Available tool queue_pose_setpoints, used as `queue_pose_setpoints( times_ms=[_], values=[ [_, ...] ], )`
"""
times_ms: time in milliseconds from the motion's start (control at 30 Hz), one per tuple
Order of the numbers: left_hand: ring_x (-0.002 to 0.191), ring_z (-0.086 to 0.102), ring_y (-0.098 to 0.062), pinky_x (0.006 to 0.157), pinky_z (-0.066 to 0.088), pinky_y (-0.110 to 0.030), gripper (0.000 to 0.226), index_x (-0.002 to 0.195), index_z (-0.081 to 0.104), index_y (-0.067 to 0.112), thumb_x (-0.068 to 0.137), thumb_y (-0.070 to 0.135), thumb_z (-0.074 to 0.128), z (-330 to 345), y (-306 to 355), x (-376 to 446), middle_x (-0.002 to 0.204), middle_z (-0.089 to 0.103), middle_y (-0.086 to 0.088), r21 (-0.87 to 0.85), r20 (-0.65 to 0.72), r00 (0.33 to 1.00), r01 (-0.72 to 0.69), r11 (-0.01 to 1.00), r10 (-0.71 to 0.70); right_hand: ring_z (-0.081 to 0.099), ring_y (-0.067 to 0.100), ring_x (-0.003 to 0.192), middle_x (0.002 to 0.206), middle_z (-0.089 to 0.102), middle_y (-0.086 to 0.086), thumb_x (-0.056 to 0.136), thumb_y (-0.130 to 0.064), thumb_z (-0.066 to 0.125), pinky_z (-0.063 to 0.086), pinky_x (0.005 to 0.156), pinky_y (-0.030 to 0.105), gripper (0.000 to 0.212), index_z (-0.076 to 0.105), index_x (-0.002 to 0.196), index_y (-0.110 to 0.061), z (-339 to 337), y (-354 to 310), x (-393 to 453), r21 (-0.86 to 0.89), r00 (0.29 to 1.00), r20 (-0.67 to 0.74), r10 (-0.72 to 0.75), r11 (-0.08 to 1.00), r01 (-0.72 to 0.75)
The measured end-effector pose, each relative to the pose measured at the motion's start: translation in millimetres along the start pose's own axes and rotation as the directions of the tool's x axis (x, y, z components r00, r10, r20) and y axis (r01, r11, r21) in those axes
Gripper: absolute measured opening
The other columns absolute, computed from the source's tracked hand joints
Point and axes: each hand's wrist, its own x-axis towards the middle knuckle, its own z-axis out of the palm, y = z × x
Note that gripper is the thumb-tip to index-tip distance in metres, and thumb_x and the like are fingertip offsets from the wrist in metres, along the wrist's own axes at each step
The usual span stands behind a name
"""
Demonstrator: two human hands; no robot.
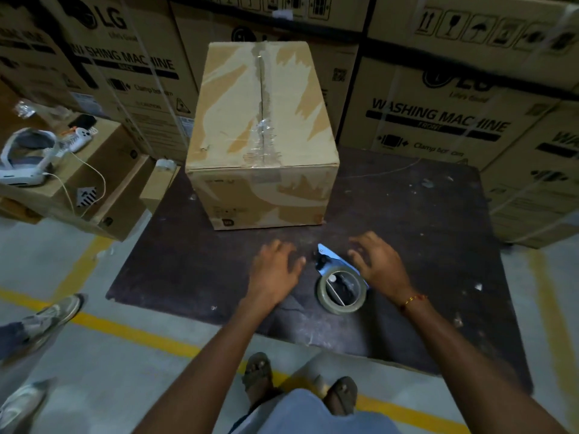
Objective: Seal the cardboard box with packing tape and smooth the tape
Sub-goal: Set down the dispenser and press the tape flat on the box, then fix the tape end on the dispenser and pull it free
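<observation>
- Currently the cardboard box [262,133] sits at center frame, toward the far edge of a dark board [423,233] laid on the floor — flaps closed, centre seam already carrying crinkled clear tape.
- Box surface is patchy, outer paper torn off in pale streaks on top and front.
- Tape dispenser [340,278] lies on the board at lower center, well short of the box; roll faces up, blue blade end points toward the box.
- Right hand [380,264] hovers just over the dispenser's right side, fingers spread and loosely curled — holding nothing; can't tell if it touches the dispenser.
- Left hand [277,270] is just left of the dispenser, palm down, fingers spread wide, empty.
- Both hands are motion-blurred.
- Red-yellow thread band [413,299] on the right wrist.
- Stacked washing-machine cartons [438,117] wall off the top of the frame.
- White headset [26,158] with a cable rests on a carton at upper left.
- Another person's 2 shoes [47,317] show at lower left.
</observation>
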Motion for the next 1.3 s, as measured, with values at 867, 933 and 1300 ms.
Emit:
queue_pose_setpoints(
  times_ms=[867,933,1300],
  values=[
    [0.089,0.056,-0.017,0.074,0.043,-0.029,0.025,0.088,0.067,0.018,0.077,0.035,0.082,66.9,85.4,32.2,0.082,0.057,0.003,-0.269,0.306,0.952,0.084,0.960,0.002,0.070,0.018,0.080,0.086,0.073,0.010,0.101,-0.024,0.056,0.061,0.070,0.033,0.030,0.069,0.099,0.003,34.7,66.5,-53.3,0.700,0.746,0.544,0.385,0.283,-0.656],
    [0.104,0.054,-0.020,0.083,0.042,-0.028,0.028,0.098,0.068,0.019,0.079,0.035,0.080,61.8,84.0,40.7,0.098,0.055,-0.002,-0.161,0.340,0.936,-0.036,0.986,0.090,0.061,0.018,0.076,0.080,0.063,0.010,0.100,-0.021,0.057,0.056,0.069,0.029,0.030,0.068,0.088,0.004,36.2,69.3,-53.7,0.653,0.762,0.517,0.391,0.396,-0.646],
    [0.128,0.042,-0.032,0.103,0.039,-0.047,0.086,0.151,0.032,0.033,0.078,0.036,0.078,47.4,73.1,35.9,0.151,0.037,-0.005,0.441,0.215,0.887,-0.461,0.770,0.408,0.064,0.016,0.094,0.103,0.063,0.001,0.091,-0.009,0.068,0.048,0.089,0.022,0.019,0.071,0.109,-0.008,-3.0,105.7,-46.1,0.349,0.943,0.106,0.314,0.877,-0.331]
  ],
)
